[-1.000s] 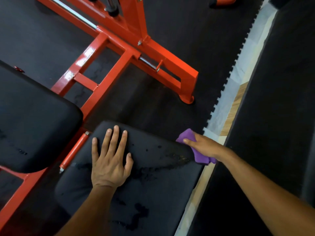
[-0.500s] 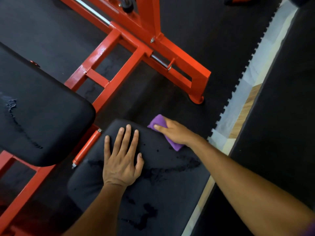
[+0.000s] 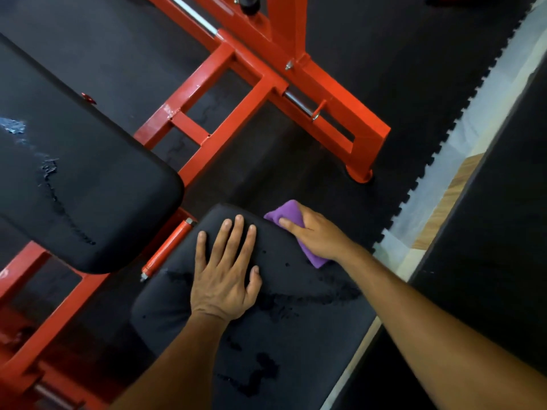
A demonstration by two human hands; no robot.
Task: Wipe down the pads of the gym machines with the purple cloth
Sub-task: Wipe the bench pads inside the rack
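**Seat Pad Wipe: Hand and Cloth Position**

The left hand [image 3: 226, 279] lies flat on the seat pad [image 3: 266, 321], fingers straight and slightly spread, pressing down and gripping nothing. The right hand [image 3: 318, 236] covers the purple cloth [image 3: 285, 213] and presses it onto the pad's far right corner; whether the fingers curl round the cloth or only lie flat on it cannot be told. The cloth shows beyond the fingertips and below the heel of the hand.

The pad's long axis runs from that far corner back toward the person. Dark wet streaks [image 3: 310, 297] lie across the pad — nearer the person than the cloth, just right of the left hand. The right hand is the working hand; the likely stroke is a pull back along the long axis, over the streaks. The back pad [image 3: 88, 187], at left, also shows streaks — probably still to be wiped.
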